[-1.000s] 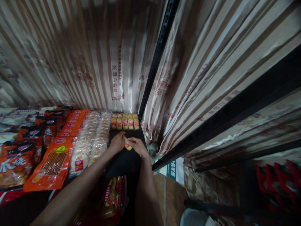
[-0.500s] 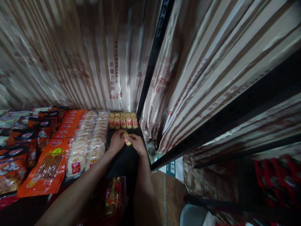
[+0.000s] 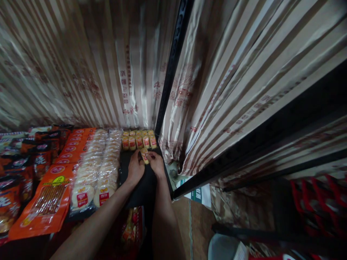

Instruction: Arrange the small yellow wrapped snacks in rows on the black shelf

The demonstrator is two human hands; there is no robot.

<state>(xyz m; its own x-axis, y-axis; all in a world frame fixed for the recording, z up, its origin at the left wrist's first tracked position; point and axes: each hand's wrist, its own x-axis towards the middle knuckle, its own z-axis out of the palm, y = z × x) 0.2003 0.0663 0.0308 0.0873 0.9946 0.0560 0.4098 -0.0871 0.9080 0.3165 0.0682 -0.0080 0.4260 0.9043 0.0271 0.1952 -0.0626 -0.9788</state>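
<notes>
Between both hands is a small yellow snack pack (image 3: 145, 157) with a red label, just in front of rows of matching yellow packs (image 3: 139, 142) at the back of the black shelf (image 3: 139, 193). My left hand (image 3: 136, 167) grips the pack from its left side. On the other side, my right hand (image 3: 156, 163) pinches it with thumb and fingers. Left of my hands stand two rows of clear-wrapped round white crackers (image 3: 104, 187) with red labels.
Orange snack bags (image 3: 46, 198) and dark-and-orange bags (image 3: 40, 159) fill the shelf's left part. A black slotted post (image 3: 169, 72) rises at the back corner before striped curtains (image 3: 103, 72). At lower right are a grey bin (image 3: 223, 247) and red-edged items (image 3: 311, 206).
The held pack has turned more upright and now sits closer to the rows of yellow packs. The view has shifted slightly, and more of the cracker packs' labels show.
</notes>
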